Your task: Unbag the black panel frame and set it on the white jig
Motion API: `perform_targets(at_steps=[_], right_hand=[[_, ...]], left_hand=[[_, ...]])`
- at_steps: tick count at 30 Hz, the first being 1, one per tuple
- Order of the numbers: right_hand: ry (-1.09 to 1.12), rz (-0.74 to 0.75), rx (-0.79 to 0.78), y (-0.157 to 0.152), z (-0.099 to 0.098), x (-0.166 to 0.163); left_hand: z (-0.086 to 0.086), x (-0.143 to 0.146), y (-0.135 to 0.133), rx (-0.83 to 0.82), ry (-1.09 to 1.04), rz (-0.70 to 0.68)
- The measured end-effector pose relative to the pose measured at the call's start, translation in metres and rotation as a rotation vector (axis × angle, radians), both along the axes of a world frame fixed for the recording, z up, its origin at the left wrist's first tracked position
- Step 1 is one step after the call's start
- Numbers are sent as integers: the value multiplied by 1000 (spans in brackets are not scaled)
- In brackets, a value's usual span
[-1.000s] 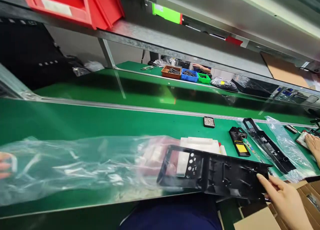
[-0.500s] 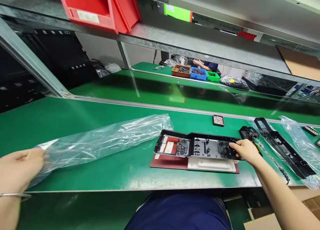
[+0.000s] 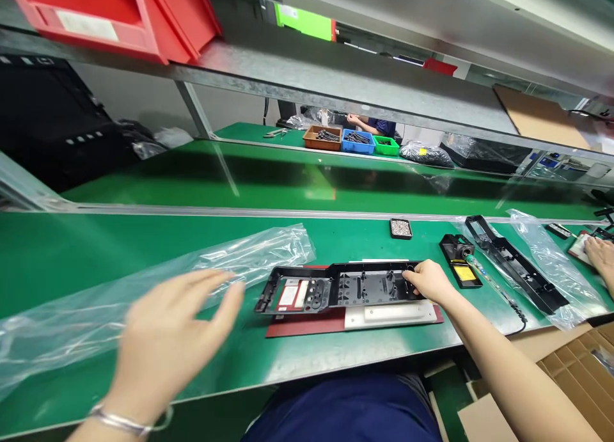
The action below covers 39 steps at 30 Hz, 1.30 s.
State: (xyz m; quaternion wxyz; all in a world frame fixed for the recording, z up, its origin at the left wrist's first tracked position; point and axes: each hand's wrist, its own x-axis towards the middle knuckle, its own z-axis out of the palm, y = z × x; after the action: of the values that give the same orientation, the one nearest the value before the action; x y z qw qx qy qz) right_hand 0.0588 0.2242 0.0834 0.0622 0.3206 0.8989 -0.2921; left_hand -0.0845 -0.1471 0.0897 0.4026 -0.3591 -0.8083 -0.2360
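Nearest me, my left hand (image 3: 167, 339) hangs spread wide, holding nothing, above the clear plastic bag (image 3: 144, 288) lying just left of the black panel (image 3: 336, 287). My right hand (image 3: 429, 281) grips the black panel at its right end; it rests on a red-and-white fixture (image 3: 355, 317). Right of the panel sits a soldering stand (image 3: 459, 269); beyond it, a small screw tray (image 3: 401, 228).

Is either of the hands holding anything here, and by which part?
The right hand grips the long black plastic panel at its right end, over the red-and-white fixture. The left hand is open, holding nothing.
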Motion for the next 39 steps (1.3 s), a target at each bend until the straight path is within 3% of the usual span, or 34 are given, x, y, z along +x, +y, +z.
perform_targets(at_steps=[6, 12, 17, 24, 31, 39], right_hand=[[-23, -26, -31, 0, -3, -3], [-50, -60, 5, -2, -15, 5], [-127, -36, 192, -16, -15, 2], [-236, -31, 197, 0, -16, 12], [-53, -80, 209, 14, -35, 33], [-166, -101, 193, -1, -19, 27]], left_hand=[[-13, 65, 96, -251, -68, -426], [-33, 102, 137, -372, -138, -629], [-50, 105, 147, -437, -176, -653], [-58, 97, 147, -386, -176, -606], [-54, 86, 145, -330, -152, -579], [-56, 87, 137, -324, -110, -541]])
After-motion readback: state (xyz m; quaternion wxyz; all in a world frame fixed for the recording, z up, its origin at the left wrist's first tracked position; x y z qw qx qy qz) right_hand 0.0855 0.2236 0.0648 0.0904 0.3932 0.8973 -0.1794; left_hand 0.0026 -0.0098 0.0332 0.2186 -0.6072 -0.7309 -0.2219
